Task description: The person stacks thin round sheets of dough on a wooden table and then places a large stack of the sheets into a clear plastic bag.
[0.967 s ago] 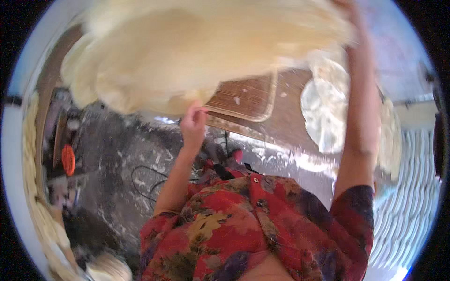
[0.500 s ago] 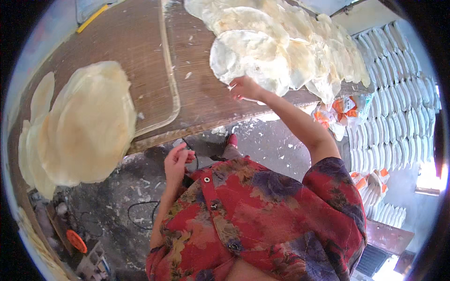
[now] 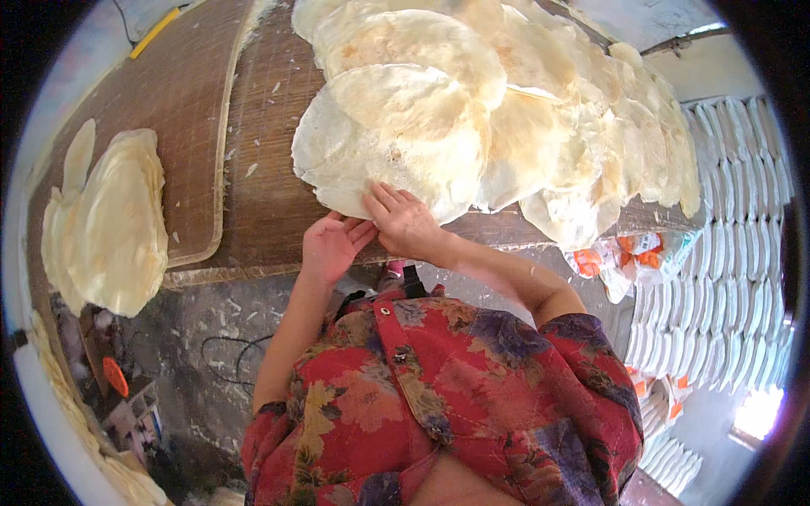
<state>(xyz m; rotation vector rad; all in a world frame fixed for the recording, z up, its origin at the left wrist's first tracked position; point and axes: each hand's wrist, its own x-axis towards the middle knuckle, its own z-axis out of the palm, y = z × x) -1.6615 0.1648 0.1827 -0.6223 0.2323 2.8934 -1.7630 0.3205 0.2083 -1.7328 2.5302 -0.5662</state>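
Observation:
A thin, pale, roughly round sheet [image 3: 384,139] tops the near left end of a large overlapping heap on the brown table. Its rim is slightly ragged. My right hand [image 3: 405,226] lies across the sheet's near edge, fingers stretched out over the surface. Just left of it, my left hand [image 3: 330,247] is turned palm up with its fingers extended at the same edge. Its fingertips are close to my right hand; whether they reach under the sheet cannot be made out.
Another pile of pale sheets [image 3: 118,223] lies at the table's left end. The brown table [image 3: 198,160] carries a raised pale strip and small white flakes. Orange-and-white bags [image 3: 637,249] sit beyond its right side, near stacked white packages [image 3: 734,253]. A dark cable [image 3: 228,341] lies on the littered floor.
My left hand has moved right and up to the sheet's near edge. My right hand, earlier bent at that edge, now lies with fingers extended over it. The view has shifted toward the heap.

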